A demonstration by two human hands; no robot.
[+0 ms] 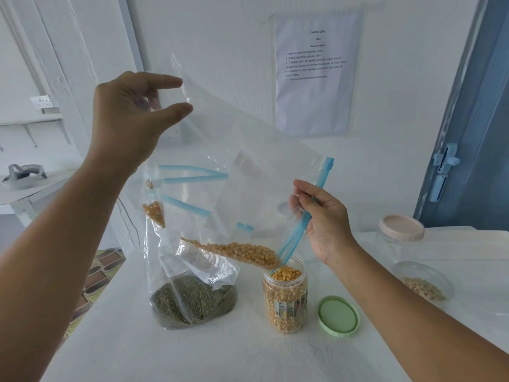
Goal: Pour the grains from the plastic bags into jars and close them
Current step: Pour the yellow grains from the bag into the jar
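I hold a clear zip bag [256, 150] tilted over an open plastic jar [285, 299]. My left hand [129, 117] pinches the bag's raised bottom corner. My right hand [321, 219] grips the blue zip edge beside the jar's mouth. Yellow grains [239, 250] slide along the bag's lower fold into the jar, which is nearly full of the same grains. The jar's green lid [338, 316] lies flat on the table to its right.
A second bag with green grains [192, 299] stands left of the jar, behind the held bag. At the right stand a capped jar with a pink lid [400, 230] and a clear container of pale grains [422, 282]. The white table's left edge [91, 312] drops to a tiled floor.
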